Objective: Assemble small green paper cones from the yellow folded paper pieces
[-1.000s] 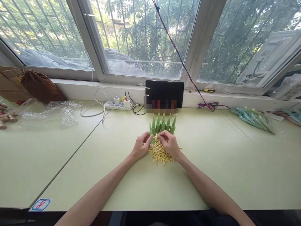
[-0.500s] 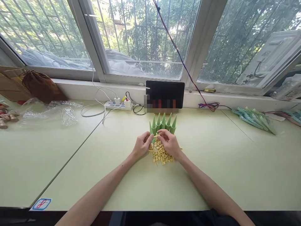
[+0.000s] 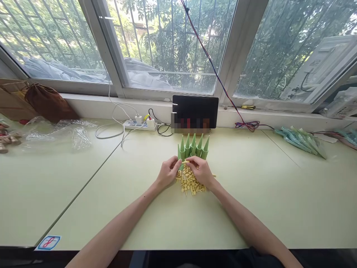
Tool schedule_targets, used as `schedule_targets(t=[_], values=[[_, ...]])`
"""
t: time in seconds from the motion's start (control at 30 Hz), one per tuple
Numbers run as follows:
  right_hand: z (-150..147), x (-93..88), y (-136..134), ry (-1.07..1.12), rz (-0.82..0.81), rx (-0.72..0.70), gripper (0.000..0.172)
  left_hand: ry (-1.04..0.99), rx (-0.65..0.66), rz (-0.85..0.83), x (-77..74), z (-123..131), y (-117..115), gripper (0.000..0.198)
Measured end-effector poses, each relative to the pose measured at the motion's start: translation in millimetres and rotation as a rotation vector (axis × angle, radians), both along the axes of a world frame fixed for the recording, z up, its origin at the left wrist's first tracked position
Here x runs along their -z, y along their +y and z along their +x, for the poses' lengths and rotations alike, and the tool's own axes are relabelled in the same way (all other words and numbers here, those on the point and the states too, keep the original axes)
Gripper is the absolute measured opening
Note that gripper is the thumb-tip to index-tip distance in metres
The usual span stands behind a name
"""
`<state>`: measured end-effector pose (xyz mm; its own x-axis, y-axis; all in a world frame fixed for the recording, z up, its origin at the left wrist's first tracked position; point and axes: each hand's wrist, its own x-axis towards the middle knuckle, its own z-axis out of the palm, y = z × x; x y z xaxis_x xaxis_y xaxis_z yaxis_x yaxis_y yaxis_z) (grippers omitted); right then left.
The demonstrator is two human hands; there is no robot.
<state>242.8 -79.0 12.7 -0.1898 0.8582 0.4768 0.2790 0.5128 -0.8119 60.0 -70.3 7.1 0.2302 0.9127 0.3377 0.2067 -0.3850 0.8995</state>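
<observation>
l hand (image 3: 168, 172) holds green cone (image 3: 179, 152), r hand (image 3: 202, 172) pinches sm yellow pc (image 3: 186, 161)

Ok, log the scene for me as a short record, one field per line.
Left hand: holds a green pointed piece, tip up
Right hand: pinches a small yellow piece close to the green one
Under the hands: loose pile of yellow pieces on the table
Beyond the hands: cluster of upright green cones
Behind the cones: dark screen
Left of screen: white power strip
Right of screen: bundled cable
</observation>
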Motion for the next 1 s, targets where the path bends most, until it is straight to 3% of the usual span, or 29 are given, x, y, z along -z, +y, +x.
schedule_targets(t=[0.5,1.0], values=[[3.0,5.4,3.0,-0.069,-0.007,-0.060,0.034,0.106,0.029,0.127,-1.9,-1.5,-0.2,0.035],[2.0,-0.9,-1.0,-0.027,0.041,-0.089,0.019,-0.178,0.046,-0.121,-5.0,1.1,1.3,0.041]])
